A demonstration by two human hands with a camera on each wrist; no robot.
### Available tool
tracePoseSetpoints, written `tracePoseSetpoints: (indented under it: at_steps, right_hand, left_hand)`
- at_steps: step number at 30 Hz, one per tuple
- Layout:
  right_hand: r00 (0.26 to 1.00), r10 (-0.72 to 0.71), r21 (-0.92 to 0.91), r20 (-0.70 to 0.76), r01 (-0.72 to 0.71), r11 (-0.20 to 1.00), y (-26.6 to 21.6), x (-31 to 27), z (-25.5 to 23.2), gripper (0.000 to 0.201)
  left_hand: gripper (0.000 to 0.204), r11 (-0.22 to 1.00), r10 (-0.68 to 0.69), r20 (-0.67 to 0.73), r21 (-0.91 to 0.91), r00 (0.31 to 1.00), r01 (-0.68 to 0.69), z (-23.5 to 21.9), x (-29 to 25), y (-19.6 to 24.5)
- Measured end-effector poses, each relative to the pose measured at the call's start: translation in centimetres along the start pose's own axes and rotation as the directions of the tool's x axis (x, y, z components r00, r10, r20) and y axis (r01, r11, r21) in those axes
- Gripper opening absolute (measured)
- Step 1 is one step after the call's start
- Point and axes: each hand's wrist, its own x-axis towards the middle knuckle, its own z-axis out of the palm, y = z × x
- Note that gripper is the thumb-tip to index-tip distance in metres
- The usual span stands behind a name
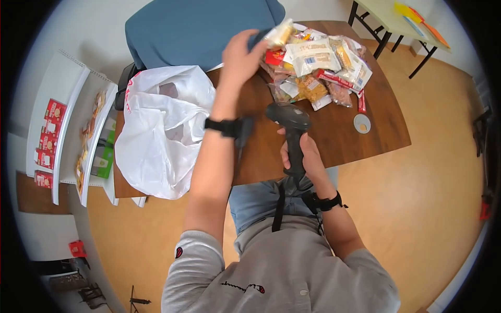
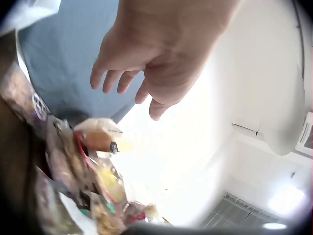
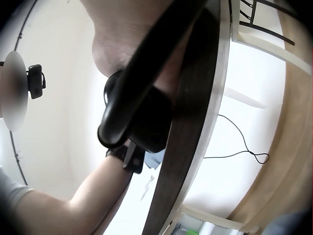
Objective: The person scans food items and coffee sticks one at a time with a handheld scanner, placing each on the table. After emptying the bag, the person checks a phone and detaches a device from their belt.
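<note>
My right hand [image 1: 308, 154] grips a black barcode scanner [image 1: 289, 117] by its handle, over the table's near edge. The right wrist view shows the scanner's dark body [image 3: 146, 122] close up. My left hand [image 1: 244, 56] reaches to the left side of a heap of packaged snacks [image 1: 313, 88]. Its fingers are spread and loosely bent in the left wrist view, with nothing held. A pale packet [image 1: 280, 34] at the heap's far left lies nearest to those fingers. Below the hand, a packet with an orange-brown part [image 2: 98, 140] shows in the left wrist view.
A white plastic bag [image 1: 167, 130] lies open on the left of the wooden table [image 1: 383, 128]. A small round tub [image 1: 361, 123] stands at the right. Beyond the table is a blue-covered surface [image 1: 193, 34]; shelves with red boxes [image 1: 51, 133] stand at left.
</note>
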Motion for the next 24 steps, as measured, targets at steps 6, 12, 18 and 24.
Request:
tracePoseSetpoints:
  at_steps: [6,12,18,24]
  right_hand:
    - [1.0,0.004,-0.013,0.014,-0.004,1.0,0.0,0.1,-0.1,0.064]
    - [1.0,0.019,-0.023,-0.013,-0.019,1.0,0.0,0.2,0.0,0.068]
    - [1.0,0.009,-0.023,-0.014,-0.009,1.0,0.3,0.4,-0.1,0.073]
    - [0.999,-0.006,-0.039,-0.052,0.004,0.999,0.3,0.3,0.4,0.074]
  left_hand:
    - [0.053,0.896,-0.355,-0.005,0.283,0.935,0.341,-15.5,-10.3,-7.4]
    - [0.062,0.317,-0.493,-0.011,0.929,0.87,0.192,-31.9,-14.5,-14.0]
    - [0.063,0.208,-0.365,-0.141,0.951,0.92,0.228,-36.2,-12.4,-19.0]
    - [0.048,0.424,-0.567,-0.101,0.815,0.817,0.395,-30.7,-14.2,-24.2]
